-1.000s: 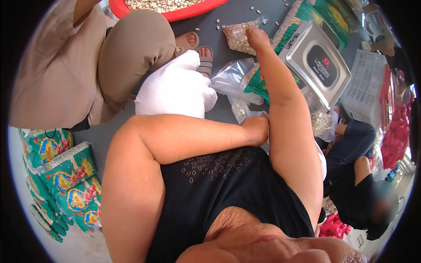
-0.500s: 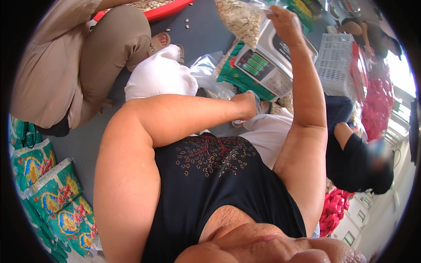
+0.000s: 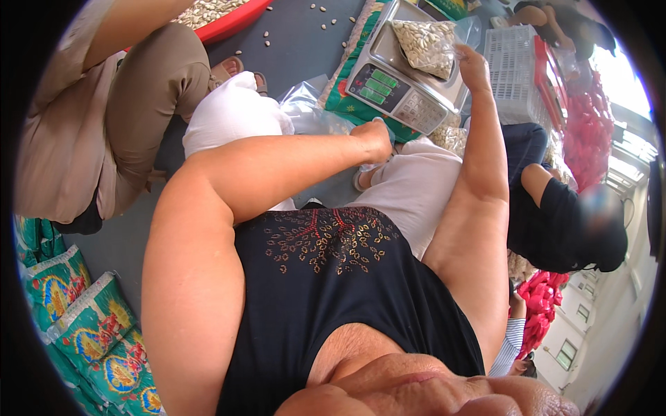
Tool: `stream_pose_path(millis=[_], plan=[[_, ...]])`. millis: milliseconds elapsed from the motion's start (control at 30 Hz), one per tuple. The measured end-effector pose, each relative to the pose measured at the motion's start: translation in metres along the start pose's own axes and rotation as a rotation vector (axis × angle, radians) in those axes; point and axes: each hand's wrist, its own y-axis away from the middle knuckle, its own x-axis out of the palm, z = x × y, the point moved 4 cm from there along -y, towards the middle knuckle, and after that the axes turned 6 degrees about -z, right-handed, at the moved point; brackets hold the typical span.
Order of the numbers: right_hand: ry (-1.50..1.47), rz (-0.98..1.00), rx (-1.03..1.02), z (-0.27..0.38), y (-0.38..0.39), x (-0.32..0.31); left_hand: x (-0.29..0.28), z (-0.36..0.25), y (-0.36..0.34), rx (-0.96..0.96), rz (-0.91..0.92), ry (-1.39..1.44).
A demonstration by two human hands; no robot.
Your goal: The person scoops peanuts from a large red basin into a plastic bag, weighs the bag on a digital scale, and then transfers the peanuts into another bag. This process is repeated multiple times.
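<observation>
A clear bag of pale nuts [image 3: 424, 47], which look like pistachios, lies on the metal pan of a digital scale [image 3: 401, 93]. My right hand [image 3: 474, 69] pinches the bag's gathered mouth at the pan's right side. Lower and to the left, my left hand [image 3: 374, 141] is curled closed by the scale's near edge, with clear plastic film showing at its fingers; most of the fingertips are hidden. Clear plastic bags [image 3: 309, 107] lie on the floor left of the scale. Another bag of nuts [image 3: 449, 139] sits close to the scale's near right corner.
A red basin of nuts [image 3: 225, 17] stands at the far left beside a person in beige [image 3: 149, 83]. Loose nuts dot the floor. Green packed sacks [image 3: 90, 319] are piled at the left. White crates [image 3: 510, 66], red bundles [image 3: 588, 132] and a person in black [image 3: 569, 229] are to the right.
My right hand has lowered the bag of nuts from the air onto the scale pan and still grips its mouth. My left hand stays low near the scale. The view has shifted slightly.
</observation>
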Motion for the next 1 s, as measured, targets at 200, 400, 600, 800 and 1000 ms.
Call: stream_pose_path(millis=[200, 400, 600, 800, 1000], plan=[[-0.168, -0.228, 0.252, 0.008, 0.003, -0.032, -0.006, 0.000, 0.000, -0.052, -0.039, 0.073], [-0.308, -0.272, 0.576, 0.014, 0.005, -0.041, 0.005, 0.007, -0.008, -0.082, -0.028, 0.133], [-0.351, -0.226, 0.642, 0.017, 0.008, -0.034, 0.013, 0.016, -0.013, -0.086, -0.035, 0.137], [-0.639, -0.190, 0.635, -0.009, 0.000, 0.004, 0.021, 0.022, -0.022, -0.059, -0.055, 0.107], [-0.593, -0.217, 0.597, -0.016, -0.004, 0.007, 0.012, 0.006, -0.007, -0.073, -0.022, 0.212]])
